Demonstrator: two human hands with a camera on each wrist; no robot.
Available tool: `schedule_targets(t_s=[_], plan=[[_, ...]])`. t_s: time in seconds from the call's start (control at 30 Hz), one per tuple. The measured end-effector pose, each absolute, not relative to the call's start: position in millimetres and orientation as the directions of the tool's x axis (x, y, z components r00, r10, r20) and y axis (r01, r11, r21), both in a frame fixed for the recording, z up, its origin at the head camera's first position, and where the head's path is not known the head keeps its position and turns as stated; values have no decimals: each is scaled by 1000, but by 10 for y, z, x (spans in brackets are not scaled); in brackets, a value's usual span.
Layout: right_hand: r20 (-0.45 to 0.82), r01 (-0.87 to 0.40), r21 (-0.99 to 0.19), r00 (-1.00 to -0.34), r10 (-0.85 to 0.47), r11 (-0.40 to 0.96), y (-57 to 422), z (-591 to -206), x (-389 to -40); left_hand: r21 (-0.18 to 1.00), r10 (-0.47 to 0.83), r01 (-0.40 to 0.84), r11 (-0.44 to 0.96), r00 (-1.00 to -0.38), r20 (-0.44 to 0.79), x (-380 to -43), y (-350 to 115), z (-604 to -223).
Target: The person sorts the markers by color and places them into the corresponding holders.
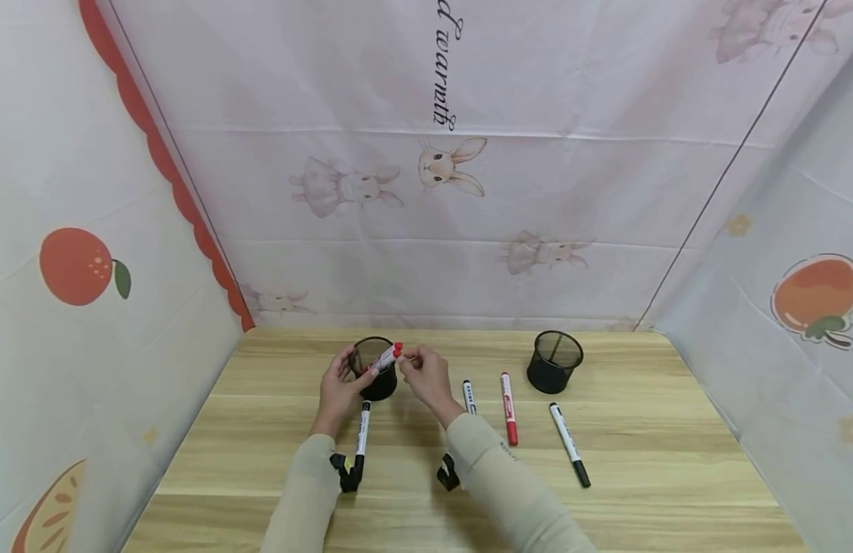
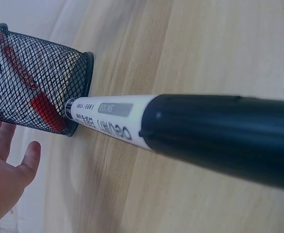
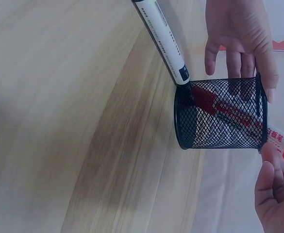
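A black mesh pen cup (image 1: 380, 388) stands at the back left. My left hand (image 1: 338, 393) holds it from the left, thumb at the front of the rim and fingers behind the mesh. One finger hangs apart from the cup in the left wrist view. Leaning inside is a red marker (image 3: 234, 115), cap down, its end above the rim; in the head view two red ends show there. My right hand (image 1: 426, 376) pinches at a red end, fingertips by the rim; the exact contact is partly hidden. A black-capped marker (image 2: 112, 119) lies in front of the cup.
Another mesh cup (image 1: 552, 376) stands at the back right. Near it lie a red marker (image 1: 509, 411) and a black-capped marker (image 1: 570, 445). A further white-barrelled marker (image 1: 470, 395) is partly covered by my right forearm. Printed fabric walls (image 1: 433, 284) border the wooden table (image 1: 647, 461).
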State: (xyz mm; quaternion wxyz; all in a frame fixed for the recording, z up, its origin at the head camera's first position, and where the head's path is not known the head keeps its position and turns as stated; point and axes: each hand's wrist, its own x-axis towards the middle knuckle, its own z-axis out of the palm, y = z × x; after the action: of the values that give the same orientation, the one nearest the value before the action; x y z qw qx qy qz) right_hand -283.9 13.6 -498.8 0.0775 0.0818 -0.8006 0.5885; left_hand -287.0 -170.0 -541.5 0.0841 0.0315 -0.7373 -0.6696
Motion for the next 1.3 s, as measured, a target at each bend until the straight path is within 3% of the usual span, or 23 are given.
schedule_targets(t_s=[0.1,0.37,0.6,0.8,1.03,1.3], plan=[[206,-211,-932,-977,-47,293,149,-4977,-2824,993,-159,65,103,-984,81,-2872,-1692,-5413],[27,-131,-853,-978,-207,505,223,-4831,-2720,992,-155,62,114,-985,79,-2870,-1700,-5407],[-30,-202,-759,-939,-343,618,291,-4732,-2693,992,-147,62,109,-986,77,-2880,-1707,-5414],[-62,-369,-578,-869,-491,727,360,-4663,-2664,994,-148,49,99,-987,63,-2878,-1714,-5416],[-77,-468,-242,-864,-497,850,385,-4670,-2606,992,-150,58,113,-986,75,-2875,-1708,-5406],[-60,-475,-195,-867,-494,858,389,-4672,-2566,992,-157,50,115,-985,68,-2851,-1699,-5391]])
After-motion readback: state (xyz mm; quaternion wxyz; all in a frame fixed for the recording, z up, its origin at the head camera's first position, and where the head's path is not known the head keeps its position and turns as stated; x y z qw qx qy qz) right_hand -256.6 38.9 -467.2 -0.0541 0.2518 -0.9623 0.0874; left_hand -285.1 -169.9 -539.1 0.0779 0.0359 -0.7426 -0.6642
